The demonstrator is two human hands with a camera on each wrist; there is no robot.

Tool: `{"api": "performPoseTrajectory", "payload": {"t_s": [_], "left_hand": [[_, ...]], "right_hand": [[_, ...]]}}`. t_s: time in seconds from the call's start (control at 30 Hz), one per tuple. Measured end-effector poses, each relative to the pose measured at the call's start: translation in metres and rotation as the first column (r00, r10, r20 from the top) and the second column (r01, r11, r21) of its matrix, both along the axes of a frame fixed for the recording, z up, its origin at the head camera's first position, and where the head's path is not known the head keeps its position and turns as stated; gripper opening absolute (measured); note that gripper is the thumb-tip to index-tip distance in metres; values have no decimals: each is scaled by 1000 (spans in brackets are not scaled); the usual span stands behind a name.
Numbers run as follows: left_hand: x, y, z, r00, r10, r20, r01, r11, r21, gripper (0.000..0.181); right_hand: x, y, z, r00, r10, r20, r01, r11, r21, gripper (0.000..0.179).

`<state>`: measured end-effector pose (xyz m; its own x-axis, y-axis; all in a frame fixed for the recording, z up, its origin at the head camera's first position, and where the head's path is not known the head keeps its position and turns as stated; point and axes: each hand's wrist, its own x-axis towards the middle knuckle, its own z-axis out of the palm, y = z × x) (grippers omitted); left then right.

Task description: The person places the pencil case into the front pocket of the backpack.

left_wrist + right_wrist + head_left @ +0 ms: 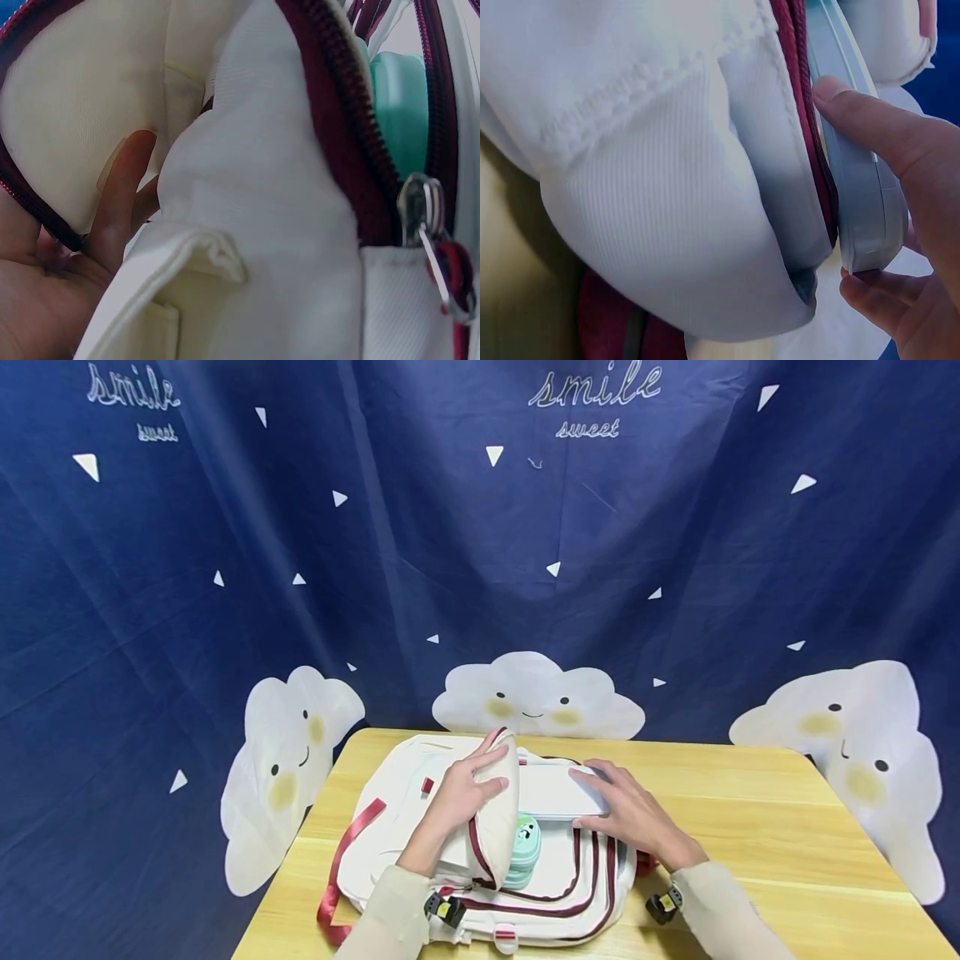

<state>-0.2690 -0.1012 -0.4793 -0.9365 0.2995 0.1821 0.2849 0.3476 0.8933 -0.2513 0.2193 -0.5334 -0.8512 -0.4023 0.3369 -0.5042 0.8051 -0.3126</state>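
Note:
A white backpack (390, 793) with dark red zips lies on the table, its front pocket unzipped. My left hand (457, 793) grips the pocket's flap (497, 827) and holds it folded back; in the left wrist view its fingers (124, 187) lie against the cream lining. At the pocket's right, my right hand (630, 806) holds the end of a flat pale blue case (555, 792), thumb and fingers on its edges. In the right wrist view the pale case (859, 202) stands beside the red zip. A mint green case with a panda picture (525, 843) sits partly under the flap.
A red ribbon strap (348, 852) trails off the backpack's left side onto the wooden table (765, 827). Something dark red (645, 862) pokes out at the bag's right side. A dark blue curtain (450, 543) with cloud prints hangs behind the table.

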Motion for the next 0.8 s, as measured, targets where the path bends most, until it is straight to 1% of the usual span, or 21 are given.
{"api": "performPoseTrajectory", "payload": {"t_s": [0.23, 0.37, 0.43, 0.53, 0.6, 0.7, 0.8], "left_hand": [[1, 1, 1, 1000, 5, 4, -5, 1000, -1, 58], [0, 1, 0, 1000, 9, 3, -9, 1000, -2, 57], [0, 1, -1, 1000, 9, 2, -9, 1000, -1, 57], [-1, 0, -3, 1000, 9, 1, -9, 1000, 3, 57], [-2, 0, -3, 1000, 10, -1, -10, 1000, 3, 57], [-1, -1, -2, 1000, 12, -3, -12, 1000, 0, 57], [-1, -2, -2, 1000, 8, 2, -8, 1000, 3, 58]], "right_hand": [[0, -3, -3, 1000, -9, 0, 9, 1000, 0, 82], [2, 0, -5, 1000, 8, 3, -8, 999, -38, 80], [3, 3, -6, 1000, 18, 17, -17, 998, -62, 79], [6, 8, -7, 999, 29, 29, -26, 995, -93, 74], [7, 12, -8, 999, 31, 21, -28, 994, -105, 70], [9, 16, -11, 999, 40, -7, -40, 991, -130, 64], [9, 19, -13, 998, 64, -28, -68, 982, -178, 57]]}}
